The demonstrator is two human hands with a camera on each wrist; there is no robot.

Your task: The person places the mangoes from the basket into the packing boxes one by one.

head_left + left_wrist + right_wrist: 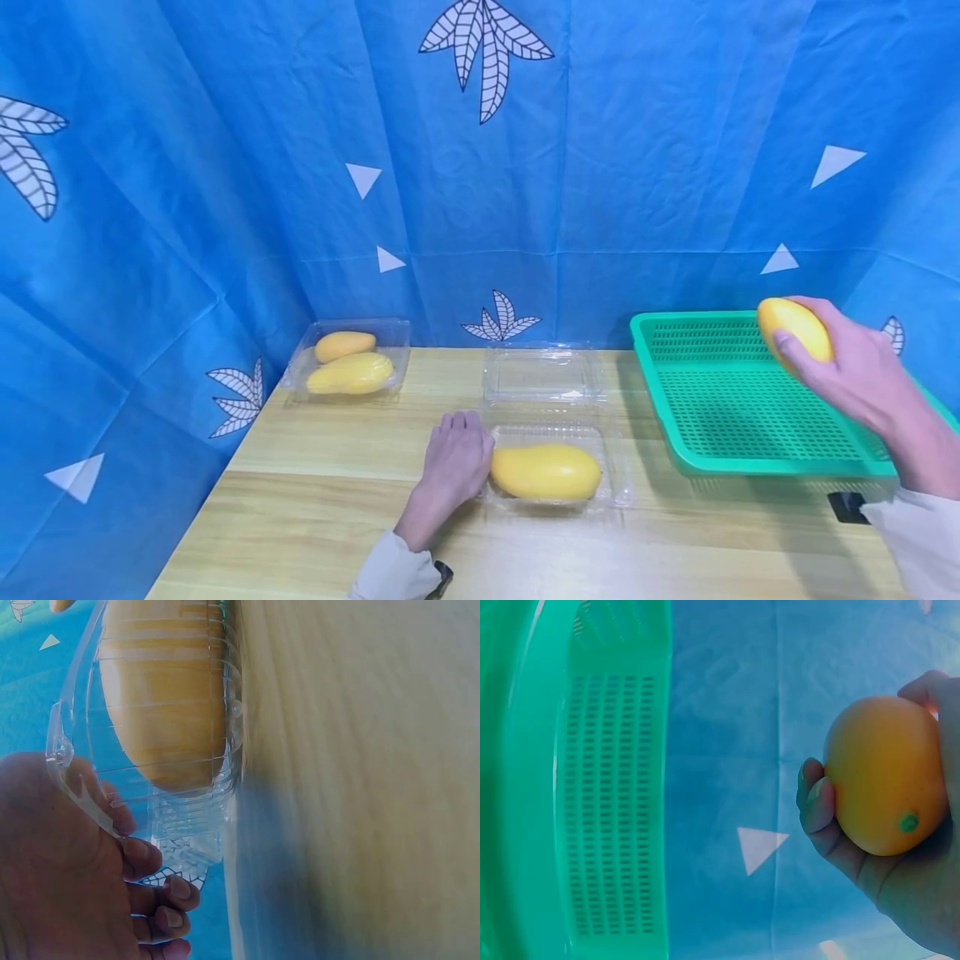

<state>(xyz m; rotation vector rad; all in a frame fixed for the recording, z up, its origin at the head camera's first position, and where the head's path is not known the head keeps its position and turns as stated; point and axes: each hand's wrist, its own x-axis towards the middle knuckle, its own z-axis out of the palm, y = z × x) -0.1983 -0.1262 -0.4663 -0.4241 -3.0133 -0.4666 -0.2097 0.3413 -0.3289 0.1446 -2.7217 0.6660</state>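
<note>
My right hand (862, 362) grips a yellow mango (797, 332) in the air over the green basket (675, 425). The right wrist view shows the fingers curled round this mango (885, 776), its green stem end facing the camera. At the middle of the table, my left hand (459, 457) holds the left edge of an open clear plastic clamshell box (611, 467). Up close in the left wrist view, the thumb and forefinger pinch the box's rim (94, 814). One yellow mango (546, 472) lies inside the box, and its lid (543, 375) is folded back toward the curtain.
At the table's back left stands another clear plastic box (401, 333) with two yellow mangoes (350, 373) in it. A blue patterned curtain (480, 208) hangs behind the wooden table (300, 500). A small black object (847, 507) shows beside the right sleeve.
</note>
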